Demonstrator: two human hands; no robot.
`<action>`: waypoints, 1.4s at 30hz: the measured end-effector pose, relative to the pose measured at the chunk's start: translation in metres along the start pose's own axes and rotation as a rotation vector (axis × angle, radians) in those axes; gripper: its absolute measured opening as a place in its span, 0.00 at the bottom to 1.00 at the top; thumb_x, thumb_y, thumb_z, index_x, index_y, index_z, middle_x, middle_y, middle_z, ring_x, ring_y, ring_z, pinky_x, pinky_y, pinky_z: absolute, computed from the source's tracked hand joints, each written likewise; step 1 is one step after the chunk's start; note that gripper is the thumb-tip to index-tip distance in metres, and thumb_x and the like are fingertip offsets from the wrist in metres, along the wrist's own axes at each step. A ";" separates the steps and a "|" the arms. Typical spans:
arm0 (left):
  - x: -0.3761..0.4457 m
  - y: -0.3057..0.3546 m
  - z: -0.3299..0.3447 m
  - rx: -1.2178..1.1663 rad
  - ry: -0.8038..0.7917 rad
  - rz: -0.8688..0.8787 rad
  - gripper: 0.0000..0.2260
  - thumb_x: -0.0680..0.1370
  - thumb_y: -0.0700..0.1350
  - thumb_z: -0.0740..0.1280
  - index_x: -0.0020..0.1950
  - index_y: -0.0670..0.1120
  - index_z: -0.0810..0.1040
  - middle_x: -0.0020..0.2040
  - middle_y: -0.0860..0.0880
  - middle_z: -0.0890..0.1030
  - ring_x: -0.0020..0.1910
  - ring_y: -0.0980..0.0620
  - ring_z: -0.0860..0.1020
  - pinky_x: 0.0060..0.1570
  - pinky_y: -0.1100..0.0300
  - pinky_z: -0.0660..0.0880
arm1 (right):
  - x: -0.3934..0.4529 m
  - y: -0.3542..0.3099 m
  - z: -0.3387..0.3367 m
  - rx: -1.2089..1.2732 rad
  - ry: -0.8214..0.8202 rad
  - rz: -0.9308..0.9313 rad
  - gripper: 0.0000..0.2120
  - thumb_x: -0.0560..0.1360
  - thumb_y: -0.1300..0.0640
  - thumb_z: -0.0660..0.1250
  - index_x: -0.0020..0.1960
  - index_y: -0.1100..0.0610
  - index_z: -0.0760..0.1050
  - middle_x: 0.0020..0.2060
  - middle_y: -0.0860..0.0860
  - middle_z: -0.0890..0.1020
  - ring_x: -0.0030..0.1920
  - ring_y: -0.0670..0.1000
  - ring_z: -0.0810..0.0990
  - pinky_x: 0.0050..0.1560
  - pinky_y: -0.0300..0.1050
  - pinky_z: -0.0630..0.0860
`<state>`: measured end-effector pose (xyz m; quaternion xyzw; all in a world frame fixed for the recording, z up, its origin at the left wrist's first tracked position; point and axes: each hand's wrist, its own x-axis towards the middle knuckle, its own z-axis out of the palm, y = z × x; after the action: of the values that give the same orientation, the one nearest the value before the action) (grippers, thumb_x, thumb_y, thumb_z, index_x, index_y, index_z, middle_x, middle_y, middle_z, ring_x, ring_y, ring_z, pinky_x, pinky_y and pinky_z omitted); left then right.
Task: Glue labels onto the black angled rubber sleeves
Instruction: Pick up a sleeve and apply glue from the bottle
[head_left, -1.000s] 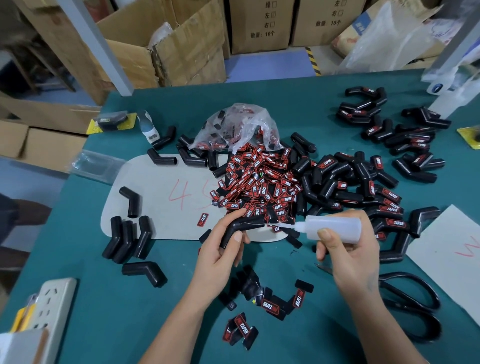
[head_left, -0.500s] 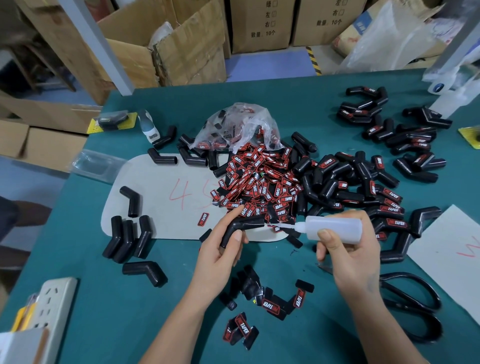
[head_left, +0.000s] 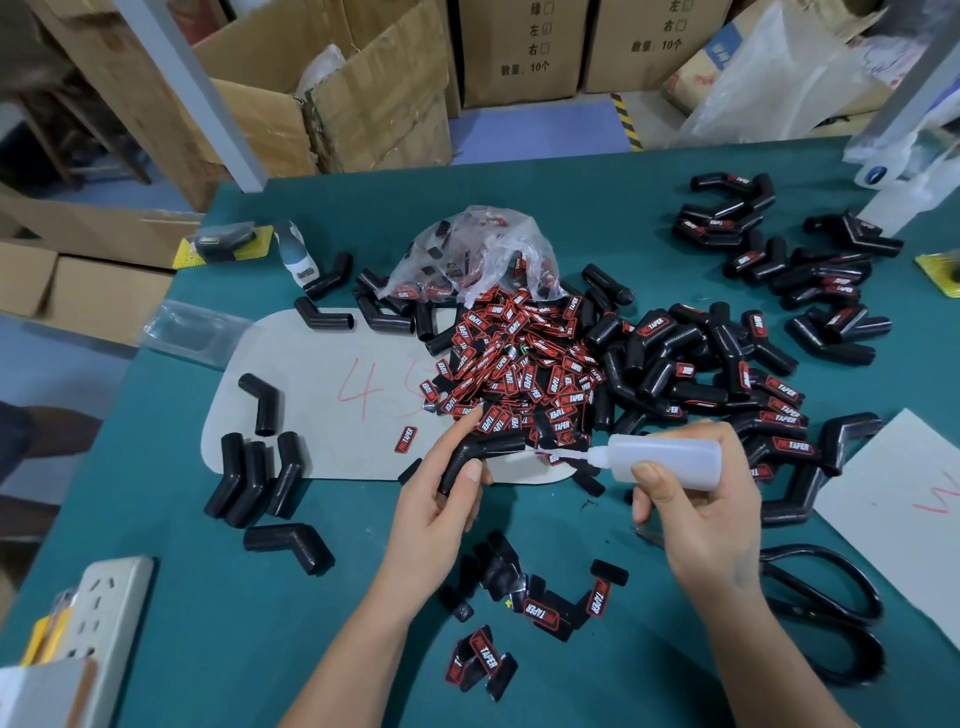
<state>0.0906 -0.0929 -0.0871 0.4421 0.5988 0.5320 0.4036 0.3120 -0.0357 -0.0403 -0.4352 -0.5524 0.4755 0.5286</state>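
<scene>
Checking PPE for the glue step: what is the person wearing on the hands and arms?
Nothing that shows. The left hand and right hand are bare: no gloves, rings or finger cots. Both forearms are bare to the frame edge, with no sleeves, watch or wristband in view. Nails are short and unpainted. The upper arms are out of view.

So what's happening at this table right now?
A person is gluing labels onto rubber sleeves. The left hand grips a bare black angled sleeve, while the right hand holds a small squeeze bottle on its side, nozzle aimed at the sleeve's end. A heap of red-and-black labels lies just beyond, labelled sleeves are piled to the right, and unlabelled ones sit to the left.
</scene>
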 end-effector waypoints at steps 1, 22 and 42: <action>0.000 0.000 0.000 0.002 0.001 0.006 0.21 0.83 0.54 0.63 0.77 0.62 0.72 0.39 0.57 0.78 0.33 0.48 0.67 0.34 0.60 0.69 | 0.000 0.000 0.000 0.001 0.003 -0.005 0.07 0.73 0.48 0.72 0.46 0.40 0.74 0.31 0.48 0.80 0.27 0.48 0.77 0.30 0.38 0.75; -0.001 -0.003 0.000 -0.009 0.013 0.067 0.10 0.83 0.53 0.63 0.64 0.59 0.71 0.44 0.49 0.81 0.34 0.56 0.73 0.38 0.62 0.70 | -0.001 -0.004 0.002 -0.015 -0.014 -0.007 0.09 0.72 0.48 0.73 0.46 0.36 0.75 0.35 0.51 0.81 0.28 0.48 0.78 0.30 0.36 0.73; -0.002 -0.005 0.000 -0.005 0.024 0.070 0.11 0.83 0.54 0.63 0.65 0.60 0.72 0.45 0.48 0.82 0.36 0.54 0.73 0.39 0.54 0.69 | -0.001 -0.003 0.001 -0.013 -0.017 -0.019 0.07 0.74 0.48 0.72 0.47 0.38 0.75 0.32 0.49 0.80 0.28 0.48 0.77 0.30 0.34 0.73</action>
<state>0.0903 -0.0949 -0.0922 0.4554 0.5866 0.5524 0.3787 0.3107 -0.0374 -0.0373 -0.4295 -0.5638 0.4705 0.5256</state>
